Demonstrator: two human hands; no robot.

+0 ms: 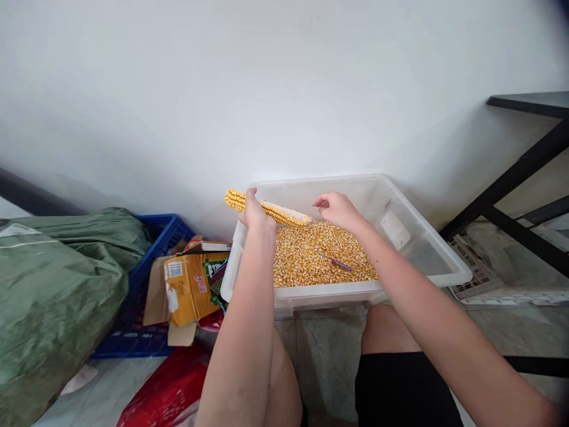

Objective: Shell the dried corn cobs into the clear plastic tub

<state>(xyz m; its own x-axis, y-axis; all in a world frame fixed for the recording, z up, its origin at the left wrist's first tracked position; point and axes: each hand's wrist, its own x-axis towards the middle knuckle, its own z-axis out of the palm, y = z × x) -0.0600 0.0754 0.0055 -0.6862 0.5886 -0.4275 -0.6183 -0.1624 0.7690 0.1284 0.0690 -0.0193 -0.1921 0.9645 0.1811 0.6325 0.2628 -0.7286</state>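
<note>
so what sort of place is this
Probably a storage corner, perhaps in a home or small shop: a bulky green sack and a blue crate stand near an opened cardboard box, beside a plastic bin of loose corn kernels.

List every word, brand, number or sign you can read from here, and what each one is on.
No text is legible.
Orange-brown cardboard box: pink lettering and a green-and-white mark, too small and blurred; barcode, digits unreadable.
Translucent plastic bin: pale label, no readable words.
Red bag: whitish print, unreadable.
</note>
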